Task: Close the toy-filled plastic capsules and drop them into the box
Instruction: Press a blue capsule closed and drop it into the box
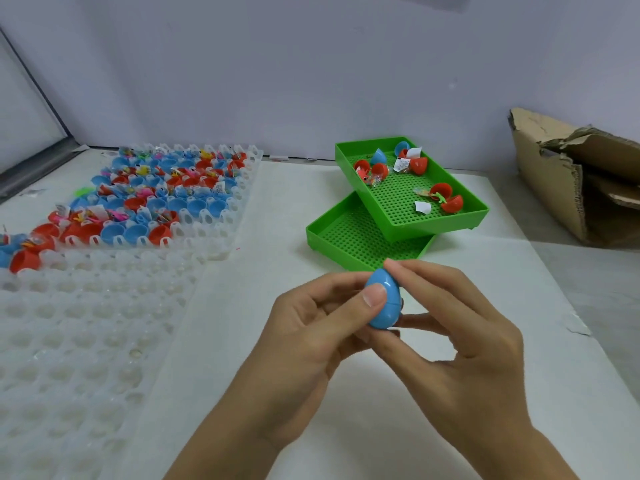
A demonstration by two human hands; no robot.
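A: Start at the grip; what holds the blue egg-shaped plastic capsule [382,299]?

B: Both hands; the left hand [311,336] has its thumb curled over the front, right at the seam, with fingers wrapped behind; the right hand [453,336] pinches it, forefinger on the pointed tip and thumb under the rounded base. The two halves look joined along the seam, so I judge it closed or very nearly so; something dark shows at the seam on the right side, too small to tell what.

A: And its long axis?

B: Near upright, the tip leaning a little away from the person and to the left; it hangs in the air above the white table [277,202], just short of the near corner of the lower green perforated plastic tray [341,237].

A: Which way is the drop?

B: The torn brown cardboard box [561,174] sits at the table's far right edge, well apart from the capsule; it lies to the right and away, so the right hand is the nearer one and I would expect it to carry the capsule across.

A: What else is out there?

B: An upper green perforated tray [391,202] stacked askew on the lower one, holding open red and blue capsule halves [417,165] with toys and paper slips; at the far left, a clear plastic cell tray [214,216] full of open capsules [166,188].
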